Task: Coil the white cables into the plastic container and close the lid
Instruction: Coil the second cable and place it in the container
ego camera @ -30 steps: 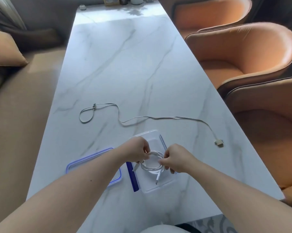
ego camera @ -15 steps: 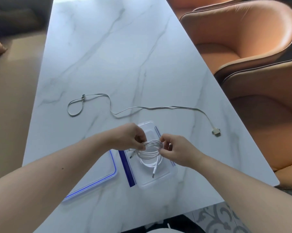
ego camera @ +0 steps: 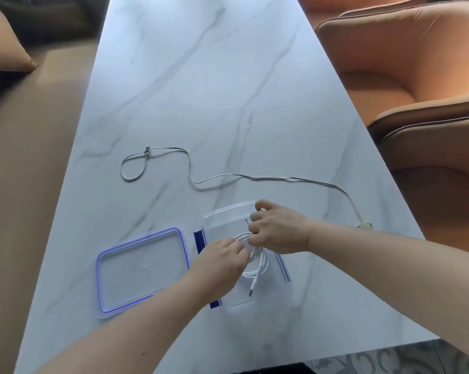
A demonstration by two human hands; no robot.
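Note:
A clear plastic container point(ego camera: 229, 215) with blue clips sits near the table's front edge. Inside it lies a coiled white cable point(ego camera: 259, 268), one plug end pointing toward me. My left hand point(ego camera: 222, 261) pinches the coil's left side. My right hand point(ego camera: 277, 229) grips the coil's far side, over the container. The blue-rimmed clear lid point(ego camera: 141, 269) lies flat to the left of the container. A second, longer white cable point(ego camera: 255, 177) lies uncoiled across the table beyond the container, a loop at its left end and a plug point(ego camera: 364, 225) at its right.
The white marble table point(ego camera: 201, 90) stretches away from me. Orange armchairs point(ego camera: 406, 85) stand close along its right side. A tan sofa with a cushion point(ego camera: 3, 49) runs along the left. Patterned floor shows below the front edge.
The view tilted down and nearer. Both hands lowered the coil into the container; my left hand shifted to the coil's near-left side, my right hand toward the far rim.

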